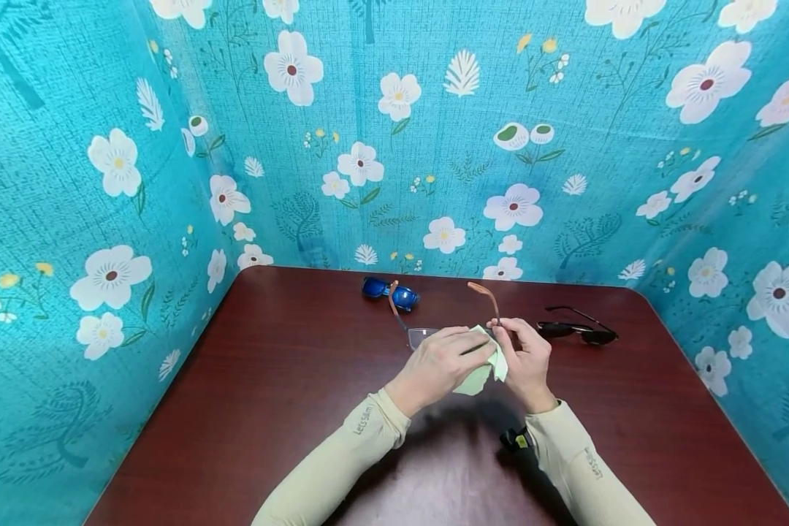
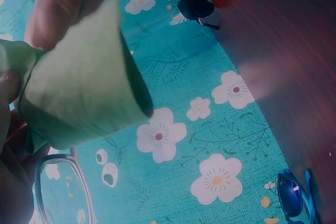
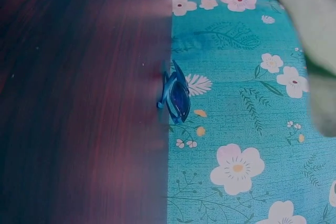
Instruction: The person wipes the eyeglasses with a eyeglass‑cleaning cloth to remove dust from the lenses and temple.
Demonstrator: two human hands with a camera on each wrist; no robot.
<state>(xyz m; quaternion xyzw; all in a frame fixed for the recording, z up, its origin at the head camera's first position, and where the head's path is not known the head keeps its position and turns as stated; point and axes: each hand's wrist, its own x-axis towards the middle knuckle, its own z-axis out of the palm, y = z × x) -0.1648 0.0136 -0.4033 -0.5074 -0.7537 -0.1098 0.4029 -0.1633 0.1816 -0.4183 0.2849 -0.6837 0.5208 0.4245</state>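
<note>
A pair of clear eyeglasses (image 1: 421,337) with brown temple tips is held up over the table, both temples pointing away. My left hand (image 1: 439,363) pinches a pale green cloth (image 1: 475,380) around the lens on the right side, which the cloth hides. At that side's hinge, my right hand (image 1: 524,358) grips the frame by the base of the temple. In the left wrist view the cloth (image 2: 86,82) hangs in a wide fold, and the uncovered lens (image 2: 64,192) shows below it. Only the cloth's edge (image 3: 315,40) appears in the right wrist view.
Blue-lensed sunglasses (image 1: 404,297) lie near the table's back edge, behind the eyeglasses. Dark sunglasses (image 1: 588,334) rest on the table to the right of my right hand. A flowered blue curtain (image 1: 401,183) surrounds the brown table (image 1: 289,365) at the back and sides.
</note>
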